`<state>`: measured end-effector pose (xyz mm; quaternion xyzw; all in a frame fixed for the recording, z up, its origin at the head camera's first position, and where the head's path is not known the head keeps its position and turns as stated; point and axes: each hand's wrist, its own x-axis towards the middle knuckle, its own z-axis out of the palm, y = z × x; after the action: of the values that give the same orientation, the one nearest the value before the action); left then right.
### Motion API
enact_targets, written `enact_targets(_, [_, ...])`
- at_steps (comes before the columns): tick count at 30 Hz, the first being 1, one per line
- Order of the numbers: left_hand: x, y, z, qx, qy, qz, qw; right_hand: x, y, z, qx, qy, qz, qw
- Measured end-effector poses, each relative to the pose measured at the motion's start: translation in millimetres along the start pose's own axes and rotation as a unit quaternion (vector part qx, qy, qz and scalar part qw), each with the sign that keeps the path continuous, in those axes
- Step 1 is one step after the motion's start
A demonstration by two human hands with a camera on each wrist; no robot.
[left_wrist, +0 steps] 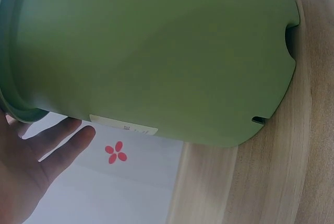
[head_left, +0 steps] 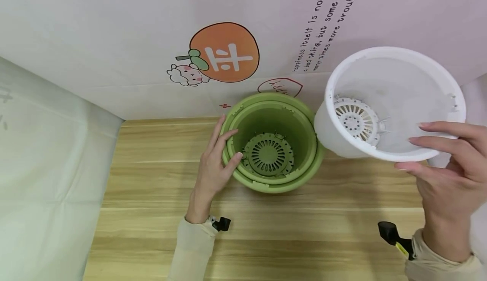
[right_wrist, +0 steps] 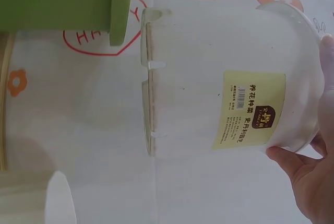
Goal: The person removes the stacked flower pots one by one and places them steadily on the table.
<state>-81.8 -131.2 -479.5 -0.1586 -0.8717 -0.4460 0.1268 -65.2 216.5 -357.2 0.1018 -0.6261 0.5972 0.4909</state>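
White pot [head_left: 395,99] is held clear of the wooden bench [head_left: 152,196], above its far right corner, tilted so that its mouth faces the head camera; a slotted white drain disc [head_left: 355,120] sits in its base. Right hand [head_left: 449,167] grips the near rim of the white pot: the fingers [head_left: 441,141] extend nearly straight over the rim into the mouth, and the wrist view shows the thumb pressing the outer wall just below a yellow label [right_wrist: 250,112]. The forearm rises from the near right corner of the bench, with a beige sleeve [head_left: 441,264] at the wrist. Green pot [head_left: 272,141] stands upright on the bench near the far edge, just left of the white pot; whether the two touch cannot be determined. It consists of an inner pot nested in an outer one, with a slotted green grid [head_left: 268,154] at the bottom. Left hand [head_left: 214,167] rests against the left rim of the green pot, fingers slightly bent over the rim, palm against the outer wall. A printed backdrop [head_left: 228,53] with an orange fruit motif stands behind the bench
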Motion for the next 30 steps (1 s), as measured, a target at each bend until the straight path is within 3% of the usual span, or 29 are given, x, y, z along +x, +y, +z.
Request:
enact_targets(5, [0.0, -0.7, 0.4, -0.001, 0.002, 0.002, 1.0000, 0.3, 2.9, -12.1, -0.038, -0.011, 0.011, 0.999])
enact_targets(15, [0.0, -1.7, 1.5, -0.004, 0.003, 0.002, 1.0000, -0.5, 6.5, -23.6, -0.057, -0.030, 0.023, 0.998])
enact_targets(25, [1.2, -1.1, 1.3, -0.003, 0.005, 0.006, 1.0000, -0.8, -0.4, -21.0, -0.054, -0.034, 0.058, 0.996])
enact_targets(30, [0.4, 0.1, 1.8, -0.002, 0.008, 0.000, 1.0000, -6.0, 6.8, -28.7, -0.074, -0.033, 0.046, 0.996])
